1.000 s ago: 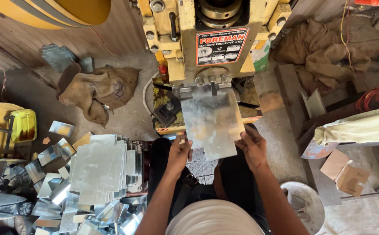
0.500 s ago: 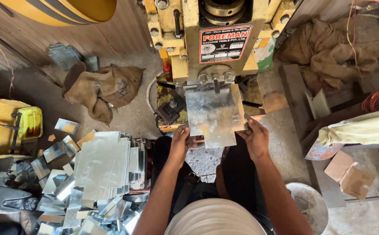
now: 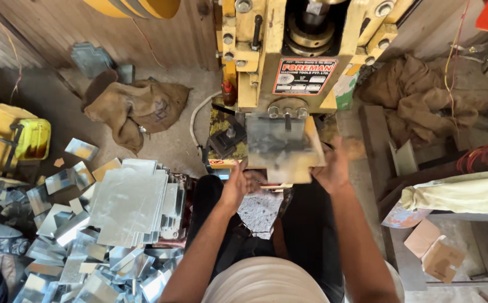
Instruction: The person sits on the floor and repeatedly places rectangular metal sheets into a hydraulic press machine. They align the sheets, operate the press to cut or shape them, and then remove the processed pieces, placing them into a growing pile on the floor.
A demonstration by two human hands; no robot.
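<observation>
I look straight down at a yellow press machine (image 3: pixel 288 50). A shiny rectangular metal sheet (image 3: pixel 280 143) lies under the press head, blurred by motion. My left hand (image 3: pixel 234 188) grips its near left corner. My right hand (image 3: pixel 331 171) grips its near right edge. Both forearms reach forward from the bottom of the view. A stack of flat metal sheets (image 3: pixel 132 202) lies to the left of my left arm.
Several bent metal offcuts (image 3: pixel 59 247) litter the floor at the lower left. A brown sack (image 3: pixel 134 106) lies behind them, more sacking (image 3: pixel 423 95) at the right. A yellow container (image 3: pixel 31 137) stands far left. Cardboard pieces (image 3: pixel 434 252) rest at the lower right.
Both hands have pushed the metal sheet further in under the press head. The view has shifted closer and slightly up.
</observation>
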